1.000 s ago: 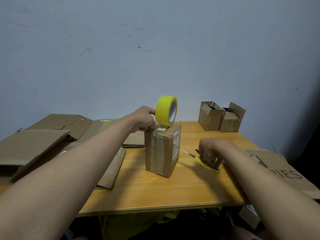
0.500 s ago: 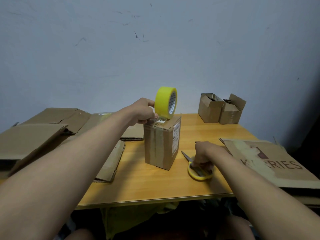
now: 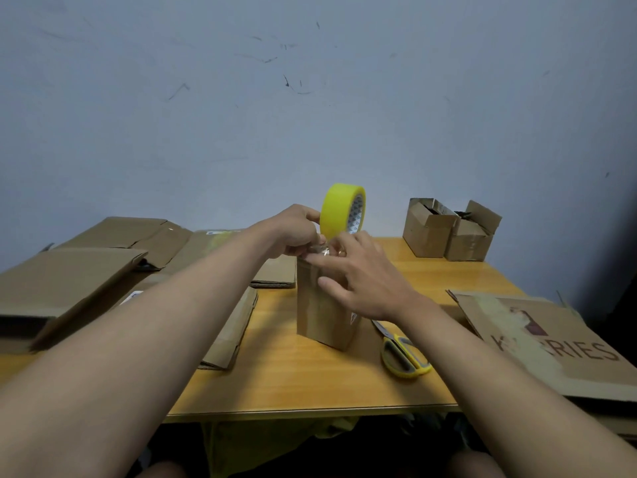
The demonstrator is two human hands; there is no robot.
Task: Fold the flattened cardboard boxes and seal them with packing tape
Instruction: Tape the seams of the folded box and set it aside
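A small folded cardboard box [image 3: 320, 319] stands upright in the middle of the wooden table [image 3: 310, 384]. A yellow roll of packing tape [image 3: 339, 209] is held on edge above the box's top, and my left hand [image 3: 298, 232] grips it from the left. My right hand [image 3: 358, 274] lies over the box's top and front, fingers spread, its fingertips pressing the clear tape strip at the top edge. Much of the box's top is hidden by both hands.
Yellow-handled scissors [image 3: 401, 351] lie on the table right of the box. Flattened cardboard boxes [image 3: 79, 270] are stacked at the left, a printed flat carton [image 3: 548, 343] lies at the right, and two small open boxes [image 3: 448, 232] stand at the back right.
My right hand let go of the scissors, which now lie on the table, and rose to the top of the box. My left hand stayed on the tape roll.
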